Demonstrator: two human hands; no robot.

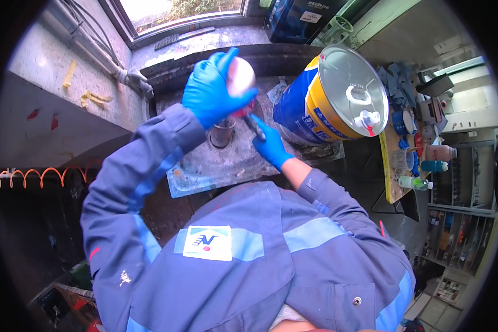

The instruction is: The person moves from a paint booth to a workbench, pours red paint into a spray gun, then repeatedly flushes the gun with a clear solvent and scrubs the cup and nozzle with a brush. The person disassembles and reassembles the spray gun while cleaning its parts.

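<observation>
My left hand, in a blue glove, wraps round a pale pinkish, round-ended container with red at its lower end. It is held above a stained metal bench top. My right hand, also gloved in blue, is closed on a slim dark tool just below the container's red end. Whether the tool touches the container, I cannot tell. Below my left wrist a metal cylinder stands on the bench top. A large blue and yellow drum with a silver lid stands to the right of both hands.
A window sill and a dark box lie beyond the bench. On the right, a yellow-edged table carries bottles, tape and cups. An orange coiled hose hangs at the left, below a pale wall panel.
</observation>
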